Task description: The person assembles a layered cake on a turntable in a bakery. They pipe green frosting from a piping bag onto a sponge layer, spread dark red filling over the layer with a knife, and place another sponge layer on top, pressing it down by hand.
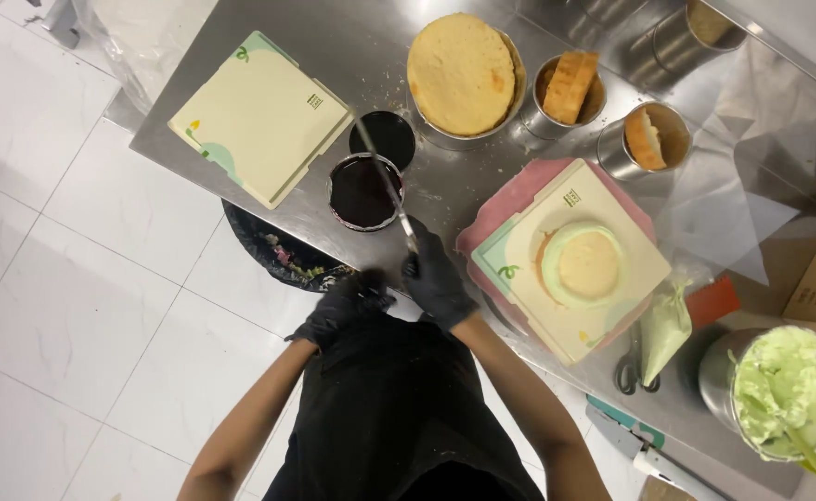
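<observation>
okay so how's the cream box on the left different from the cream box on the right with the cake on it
The left box is bare on top; the right box carries a small round cake ringed with pale green cream. The left box lies straight on the steel table; the right box sits on a pink board. The left box lies beyond the dark jar; the right box lies beside the piping bag. Both are cream, square, with green corner marks.

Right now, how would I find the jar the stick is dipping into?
Start at the steel table, near its front edge. Between two cream boards sits the jar, full of dark filling. Its flat black lid lies behind it; the other tins hold yellow sponge.
</observation>
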